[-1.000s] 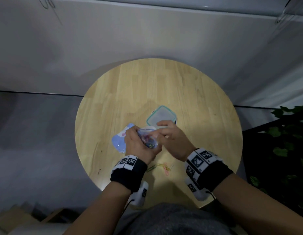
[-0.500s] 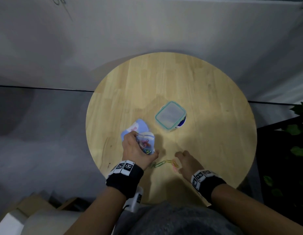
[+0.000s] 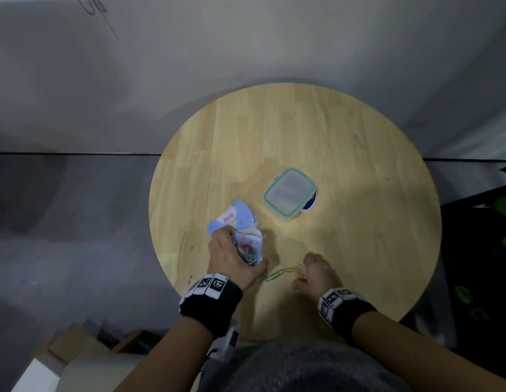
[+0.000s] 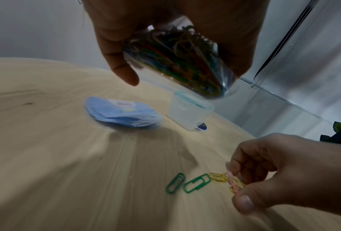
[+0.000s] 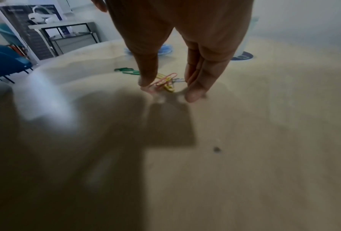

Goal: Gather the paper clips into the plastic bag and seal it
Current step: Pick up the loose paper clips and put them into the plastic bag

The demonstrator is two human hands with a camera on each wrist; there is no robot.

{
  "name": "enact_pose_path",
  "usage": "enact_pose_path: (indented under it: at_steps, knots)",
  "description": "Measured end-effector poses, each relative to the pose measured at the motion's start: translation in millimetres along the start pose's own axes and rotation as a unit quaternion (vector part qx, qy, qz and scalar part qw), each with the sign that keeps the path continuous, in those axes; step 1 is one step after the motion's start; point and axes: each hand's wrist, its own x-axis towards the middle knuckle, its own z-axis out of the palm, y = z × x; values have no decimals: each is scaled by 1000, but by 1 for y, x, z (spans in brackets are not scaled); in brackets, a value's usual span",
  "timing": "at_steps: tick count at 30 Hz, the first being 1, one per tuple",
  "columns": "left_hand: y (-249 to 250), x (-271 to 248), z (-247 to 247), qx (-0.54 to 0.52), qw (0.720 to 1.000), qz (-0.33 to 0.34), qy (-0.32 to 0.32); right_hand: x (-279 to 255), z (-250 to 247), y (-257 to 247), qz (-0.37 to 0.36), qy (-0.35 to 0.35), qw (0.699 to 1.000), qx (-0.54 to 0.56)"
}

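Observation:
My left hand [image 3: 229, 250] grips a clear plastic bag [image 3: 247, 246] partly filled with coloured paper clips, held just above the round wooden table [image 3: 359, 222]. The left wrist view shows the bag [image 4: 177, 62] bunched between thumb and fingers. Two green clips [image 3: 270, 277] lie loose on the table near the front edge, also in the left wrist view as green clips [image 4: 185, 182]. Just right of them, my right hand [image 3: 304, 274] pinches a small cluster of yellow and pink clips [image 4: 231, 182] between thumb and fingers; the cluster [image 5: 164, 82] still touches the tabletop.
A clear box with a teal-rimmed lid [image 3: 288, 193] stands mid-table. A blue patterned soft pack [image 3: 232, 216] lies left of it, behind the bag. Green plant leaves [image 3: 503, 205] are off the table's right side; cardboard boxes [image 3: 76, 346] sit on the floor lower left.
My right hand left the bag's mouth and came down toward the near table edge onto the loose clips, closing on the yellow and pink ones. My left hand kept hold of the bag.

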Motion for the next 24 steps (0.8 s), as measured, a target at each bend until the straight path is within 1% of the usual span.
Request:
enact_pose_path:
  at_steps: [3, 6, 11, 14, 16, 18, 21, 24]
  knots:
    - [1, 1, 2, 0, 1000, 5, -2, 4, 0, -12, -34, 0, 998, -53]
    - [1, 1, 2, -4, 1000, 0, -5, 5, 1, -14, -58, -5, 995, -83]
    - [-6, -1, 3, 0, 1000, -12, -16, 3, 2, -17, -60, -16, 992, -109]
    - [-8, -2, 4, 2, 1000, -17, -23, 1, 0, -19, -54, -1, 993, -107]
    - [-8, -3, 5, 2, 1000, -14, -26, -4, -6, -19, -48, -3, 995, -84]
    - [-9, -3, 7, 1, 1000, -10, -28, -9, -17, -20, -36, 0, 999, -22]
    - [-6, -3, 12, -8, 999, 0, -33, -15, -45, -25, -19, 51, 994, 99]
    - [1, -3, 18, -16, 999, 28, -28, -23, -86, -42, -33, 98, 981, 167]
